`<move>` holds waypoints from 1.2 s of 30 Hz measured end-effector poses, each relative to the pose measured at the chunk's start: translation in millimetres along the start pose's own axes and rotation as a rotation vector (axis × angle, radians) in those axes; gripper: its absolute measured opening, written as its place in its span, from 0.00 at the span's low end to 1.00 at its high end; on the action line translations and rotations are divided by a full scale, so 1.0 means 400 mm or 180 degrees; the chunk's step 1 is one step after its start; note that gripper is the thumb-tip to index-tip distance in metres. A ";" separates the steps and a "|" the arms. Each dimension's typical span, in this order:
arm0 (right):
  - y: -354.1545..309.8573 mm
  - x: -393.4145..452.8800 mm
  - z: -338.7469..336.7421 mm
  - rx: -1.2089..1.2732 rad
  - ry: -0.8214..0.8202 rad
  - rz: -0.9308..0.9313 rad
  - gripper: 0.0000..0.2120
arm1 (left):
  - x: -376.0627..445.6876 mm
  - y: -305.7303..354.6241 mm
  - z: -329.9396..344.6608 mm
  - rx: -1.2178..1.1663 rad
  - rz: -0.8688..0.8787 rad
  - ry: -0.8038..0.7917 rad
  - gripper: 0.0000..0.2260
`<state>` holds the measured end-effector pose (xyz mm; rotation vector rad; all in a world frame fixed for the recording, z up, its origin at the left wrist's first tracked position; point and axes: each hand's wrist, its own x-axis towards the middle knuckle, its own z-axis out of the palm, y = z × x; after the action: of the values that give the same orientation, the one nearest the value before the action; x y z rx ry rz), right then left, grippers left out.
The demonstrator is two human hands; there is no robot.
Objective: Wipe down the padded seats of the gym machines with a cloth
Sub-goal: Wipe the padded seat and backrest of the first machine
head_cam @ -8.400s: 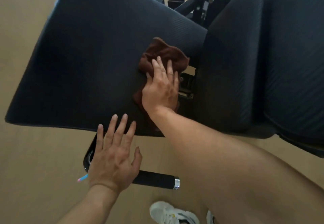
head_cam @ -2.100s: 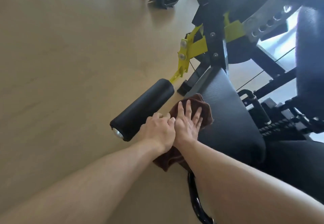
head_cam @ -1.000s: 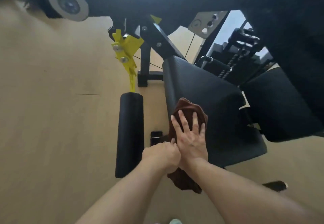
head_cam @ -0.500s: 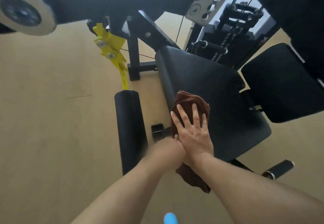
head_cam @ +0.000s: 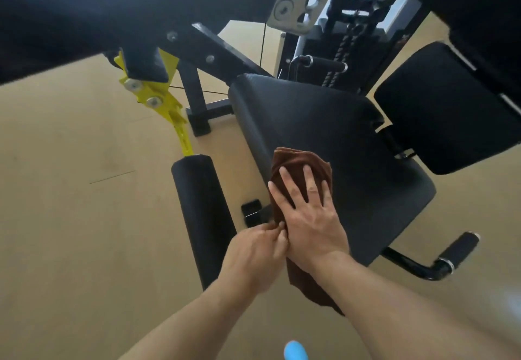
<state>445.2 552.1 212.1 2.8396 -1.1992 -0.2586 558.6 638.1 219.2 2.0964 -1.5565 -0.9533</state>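
A brown cloth (head_cam: 301,163) lies on the near left corner of a black padded seat (head_cam: 338,139) and hangs over its front edge. My right hand (head_cam: 308,215) presses flat on the cloth with fingers spread. My left hand (head_cam: 255,255) sits right beside it at the seat's left edge, fingers curled, pinching the cloth's edge by the right thumb. A black back pad (head_cam: 445,105) stands to the right of the seat.
A black foam roller (head_cam: 201,213) on a yellow bracket (head_cam: 158,100) lies left of the seat. A black handle (head_cam: 451,252) sticks out at the lower right. A large dark pad (head_cam: 112,4) fills the top. The weight stack frame (head_cam: 346,26) stands behind, on tan floor (head_cam: 70,190).
The view has swung from an earlier seat to this machine. Over the last second the cloth and right hand stayed on the seat corner; the left hand's fingers closed onto the cloth's edge.
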 end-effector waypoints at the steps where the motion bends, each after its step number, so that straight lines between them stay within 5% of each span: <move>1: -0.004 0.001 0.002 0.0090 0.0052 0.0106 0.37 | -0.014 -0.023 0.020 -0.0060 0.0137 0.0133 0.19; 5: -0.037 0.064 -0.034 0.0380 0.0057 0.0742 0.40 | -0.064 -0.068 0.074 -0.0816 -0.0081 0.0795 0.21; 10: -0.056 0.190 -0.069 0.0751 0.0145 0.1431 0.42 | -0.072 -0.093 0.053 -0.0751 -0.0021 0.0833 0.22; 13: -0.034 0.182 -0.066 0.0901 0.0171 0.1379 0.41 | -0.029 -0.085 0.032 -0.0863 -0.0204 0.0796 0.23; 17: -0.014 0.091 -0.064 0.1207 0.0488 0.1279 0.34 | -0.019 -0.019 0.065 -0.1529 -0.0275 0.0100 0.28; 20: -0.025 -0.013 -0.066 0.1286 0.0606 0.1375 0.28 | -0.069 0.038 0.135 -0.2036 -0.0329 0.0193 0.29; 23: -0.022 -0.142 -0.059 0.1254 0.0424 0.1634 0.29 | -0.136 0.074 0.196 -0.2422 -0.0779 0.0445 0.26; 27: -0.022 -0.263 -0.039 0.1104 0.0188 0.1866 0.35 | -0.188 0.091 0.231 -0.2621 -0.1165 0.0079 0.20; 36: 0.009 -0.092 -0.049 0.1514 -0.0063 0.1300 0.36 | -0.081 0.095 0.195 -0.2730 -0.1144 -0.0028 0.20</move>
<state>420.9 575.3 236.7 2.8462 -2.0379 0.0254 472.5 664.0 198.1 1.7217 -0.5674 -1.4213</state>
